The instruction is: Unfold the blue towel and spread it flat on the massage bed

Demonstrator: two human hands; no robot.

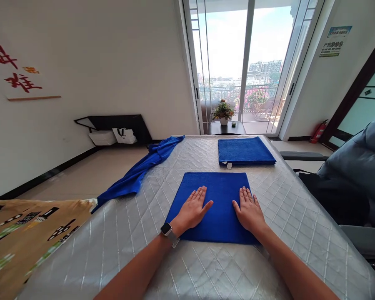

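Observation:
A blue towel (220, 216), folded into a neat rectangle, lies on the silver quilted table cover (218, 271) in front of me. My left hand (193, 208) rests palm down on its left part, fingers stretched and thumb apart. On the right part lies my right hand (248, 210), also flat, with fingers extended over the cloth. Both palms touch the towel and grip nothing. Beyond it, to the right, sits a folded stack of blue towels (245, 151) with white tags at its near edge.
Crumpled blue cloth (137, 171) drapes along the table's left edge. A patterned tan cloth (34, 237) is at the lower left. To the right stands a dark padded chair (356, 171). A potted plant (223, 112) is on a small table by the glass door.

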